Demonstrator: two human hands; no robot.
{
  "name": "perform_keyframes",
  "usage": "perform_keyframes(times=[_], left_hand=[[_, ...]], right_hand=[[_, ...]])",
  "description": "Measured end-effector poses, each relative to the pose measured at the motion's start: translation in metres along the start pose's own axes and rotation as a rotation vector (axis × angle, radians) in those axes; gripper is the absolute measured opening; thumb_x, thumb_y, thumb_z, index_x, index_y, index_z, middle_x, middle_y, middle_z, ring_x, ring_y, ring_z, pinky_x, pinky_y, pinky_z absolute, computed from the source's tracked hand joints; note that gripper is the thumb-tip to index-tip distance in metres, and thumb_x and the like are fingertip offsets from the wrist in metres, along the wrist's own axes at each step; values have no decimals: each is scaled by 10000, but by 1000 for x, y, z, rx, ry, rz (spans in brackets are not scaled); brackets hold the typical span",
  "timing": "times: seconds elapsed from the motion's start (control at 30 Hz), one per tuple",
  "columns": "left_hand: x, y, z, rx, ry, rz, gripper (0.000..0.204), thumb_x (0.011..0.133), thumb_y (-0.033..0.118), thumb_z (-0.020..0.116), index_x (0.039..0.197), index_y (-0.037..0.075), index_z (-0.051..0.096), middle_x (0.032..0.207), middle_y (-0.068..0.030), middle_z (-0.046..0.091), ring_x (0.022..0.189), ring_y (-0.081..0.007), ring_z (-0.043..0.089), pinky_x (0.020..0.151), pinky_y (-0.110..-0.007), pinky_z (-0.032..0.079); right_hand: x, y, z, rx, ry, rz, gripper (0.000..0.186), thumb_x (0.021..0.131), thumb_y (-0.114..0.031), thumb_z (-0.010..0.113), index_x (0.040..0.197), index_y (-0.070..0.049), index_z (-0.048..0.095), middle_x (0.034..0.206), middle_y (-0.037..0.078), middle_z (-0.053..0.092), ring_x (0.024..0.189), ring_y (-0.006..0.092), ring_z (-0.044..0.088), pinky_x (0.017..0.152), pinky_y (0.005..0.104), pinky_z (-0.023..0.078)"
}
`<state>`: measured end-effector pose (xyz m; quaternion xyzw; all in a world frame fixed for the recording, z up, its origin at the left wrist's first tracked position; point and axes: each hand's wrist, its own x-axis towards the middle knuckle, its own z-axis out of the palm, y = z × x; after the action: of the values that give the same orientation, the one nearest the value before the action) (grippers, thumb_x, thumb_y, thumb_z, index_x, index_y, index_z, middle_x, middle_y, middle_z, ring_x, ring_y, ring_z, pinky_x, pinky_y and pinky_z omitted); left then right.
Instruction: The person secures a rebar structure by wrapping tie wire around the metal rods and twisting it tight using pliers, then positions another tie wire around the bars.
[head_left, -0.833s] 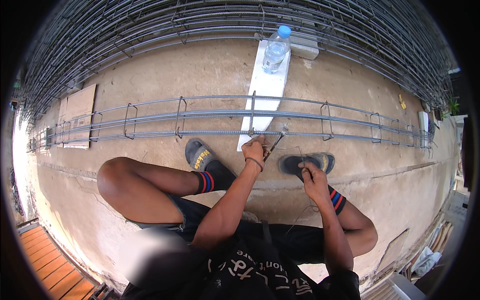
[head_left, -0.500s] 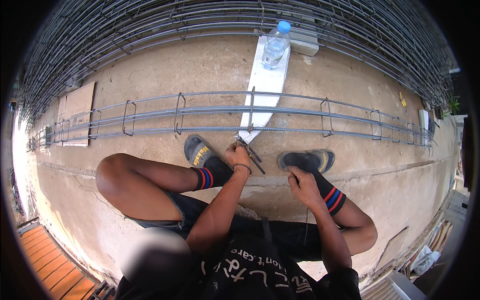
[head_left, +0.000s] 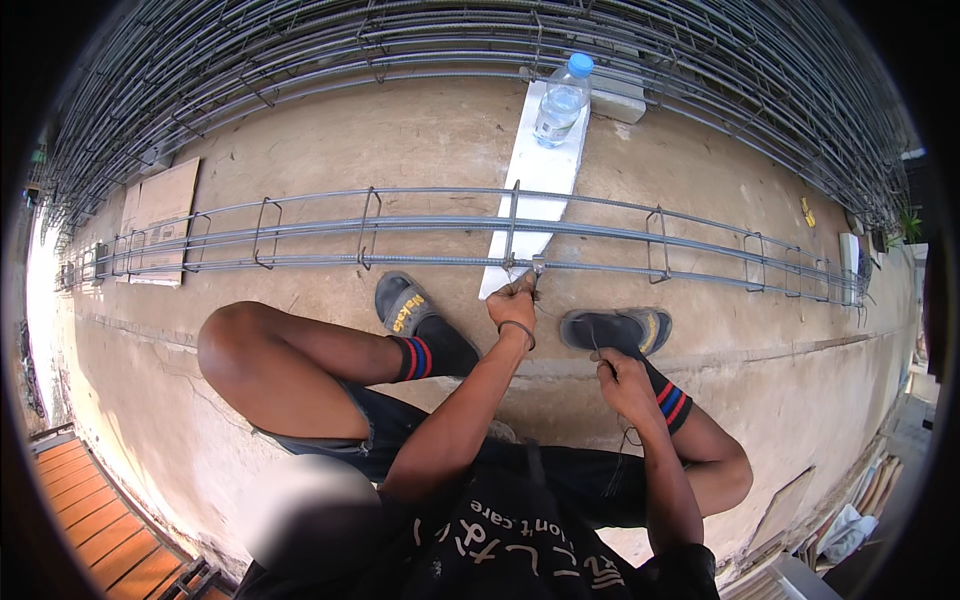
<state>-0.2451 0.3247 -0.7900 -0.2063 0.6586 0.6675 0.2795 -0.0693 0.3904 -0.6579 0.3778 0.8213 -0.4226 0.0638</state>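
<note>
A long rebar cage [head_left: 600, 229], with thin bars and square stirrups, lies across in front of me. My left hand [head_left: 514, 306] is closed at its near bar, beside a stirrup. It grips pincers [head_left: 538, 266]; only the metal end shows above my fingers, and the handles are hidden. Thin tie wire [head_left: 596, 336] runs from near that hand toward my right. My right hand [head_left: 624, 386] pinches the wire above my right shin, apart from the cage, and loose dark strands hang below its wrist.
A white board [head_left: 530, 165] lies under the cage, with a water bottle [head_left: 562, 105] standing on it. Stacked rebar cages [head_left: 330, 60] fill the far side. Cardboard [head_left: 160, 215] lies left. My sandalled feet [head_left: 612, 328] rest close to the near bar.
My left hand has moved right and up to the near bar, turning the pincers so their handles no longer show. My right hand has shifted slightly right and down; wire now shows at its fingers.
</note>
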Motion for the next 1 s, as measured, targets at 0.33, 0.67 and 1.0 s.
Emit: perform_keyframes(times=[0.33,0.67,1.0], left_hand=[[17,-33,-20,146,-48,65,192,826,180,736,803,-6,696,660,-78,653,533,-164,573,516,-302,430],[20,10,-35,156,119,39,93,789,57,657,726,-11,644,579,-26,547,448,-103,450,375,-248,265],[-8,3,0,82,-119,-16,151,851,72,636,801,-70,629,580,-55,542,409,-129,475,322,-294,406]], right_hand=[[4,-14,-8,136,-261,22,232,881,-114,516,1031,6,646,895,238,656,899,369,648,789,397,489],[8,-9,28,115,-253,-101,221,906,-95,494,1014,31,641,746,126,608,688,218,572,677,327,458],[13,22,-13,298,-82,3,198,915,-54,486,993,12,655,700,-4,548,630,76,455,584,236,394]])
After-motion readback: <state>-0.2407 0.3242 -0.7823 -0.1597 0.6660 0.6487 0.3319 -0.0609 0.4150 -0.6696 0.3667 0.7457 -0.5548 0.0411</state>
